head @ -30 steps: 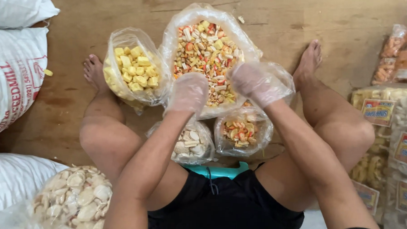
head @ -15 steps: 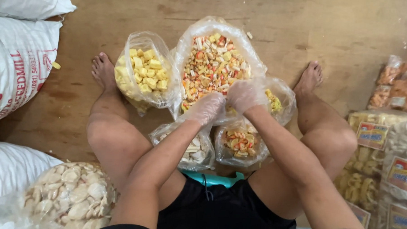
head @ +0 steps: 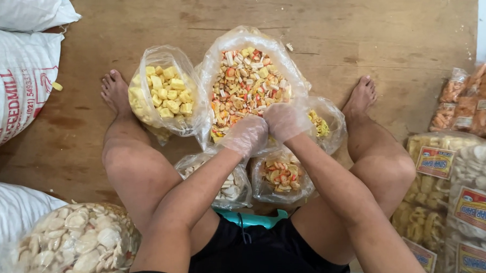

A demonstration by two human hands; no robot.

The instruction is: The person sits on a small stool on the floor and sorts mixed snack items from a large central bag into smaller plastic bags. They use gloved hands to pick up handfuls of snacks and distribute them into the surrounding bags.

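I sit on a wooden floor with my legs spread. Both hands wear thin clear plastic gloves. My left hand (head: 247,135) and my right hand (head: 283,120) are side by side with fingers curled, at the near plastic edge of a big open bag of mixed coloured snack pieces (head: 245,83). What the fingers enclose is hidden. Just below the hands lie a small bag of the mixed pieces (head: 282,175) and a small bag of pale chips (head: 228,187). A small bag of yellow pieces (head: 321,123) sits right of my right hand.
An open bag of yellow cubes (head: 166,91) stands by my left foot (head: 115,91). White sacks (head: 19,80) lie at the left, a large bag of pale chips (head: 72,241) at bottom left. Sealed, labelled snack packets (head: 457,176) are stacked at the right beyond my right foot (head: 360,95).
My hands were apart at the big bag's near edge. They have come together and drawn back toward my body, over the small bags.
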